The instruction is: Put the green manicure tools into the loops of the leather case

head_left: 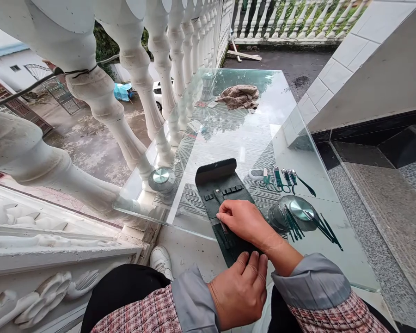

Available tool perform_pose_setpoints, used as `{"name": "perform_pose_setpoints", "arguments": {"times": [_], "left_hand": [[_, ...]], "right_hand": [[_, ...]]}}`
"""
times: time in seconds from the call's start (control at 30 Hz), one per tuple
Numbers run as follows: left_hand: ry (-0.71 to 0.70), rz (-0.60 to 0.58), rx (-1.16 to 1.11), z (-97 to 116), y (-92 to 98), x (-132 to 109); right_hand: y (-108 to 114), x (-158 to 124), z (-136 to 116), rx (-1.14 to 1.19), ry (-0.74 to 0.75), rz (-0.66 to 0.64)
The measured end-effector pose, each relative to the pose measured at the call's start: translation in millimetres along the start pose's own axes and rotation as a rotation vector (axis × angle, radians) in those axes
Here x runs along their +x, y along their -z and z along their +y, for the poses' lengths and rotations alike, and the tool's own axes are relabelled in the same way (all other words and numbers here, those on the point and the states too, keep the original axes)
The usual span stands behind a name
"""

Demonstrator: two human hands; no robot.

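A dark green manicure case lies unfolded at the near edge of the glass table, its far flap standing up and elastic loops across its inside. My left hand holds the near end of the case, fingers curled over its edge. Over the middle of the case, my right hand is closed in a pinch near its left side; what is between the fingertips is mostly hidden. To the right lie scissors, nail clippers and other small grooming tools. Several slim dark tools are spread nearer to me.
The glass table rests on round metal-topped supports. A crumpled brown cloth and a small white card lie farther back. White balusters line the left; stone steps are on the right.
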State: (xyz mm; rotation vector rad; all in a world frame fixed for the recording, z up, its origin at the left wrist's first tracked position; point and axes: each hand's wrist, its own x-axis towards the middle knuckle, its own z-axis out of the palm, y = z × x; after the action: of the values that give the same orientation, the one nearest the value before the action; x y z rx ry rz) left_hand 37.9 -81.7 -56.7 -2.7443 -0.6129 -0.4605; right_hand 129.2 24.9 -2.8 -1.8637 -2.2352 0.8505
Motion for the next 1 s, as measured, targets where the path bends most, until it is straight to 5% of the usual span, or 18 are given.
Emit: {"name": "perform_pose_setpoints", "arguments": {"times": [1.0], "left_hand": [[-0.003,0.014,-0.013,-0.5,-0.2,-0.6]], "right_hand": [[6.2,-1.7,2.4,0.044,0.184,-0.105]]}}
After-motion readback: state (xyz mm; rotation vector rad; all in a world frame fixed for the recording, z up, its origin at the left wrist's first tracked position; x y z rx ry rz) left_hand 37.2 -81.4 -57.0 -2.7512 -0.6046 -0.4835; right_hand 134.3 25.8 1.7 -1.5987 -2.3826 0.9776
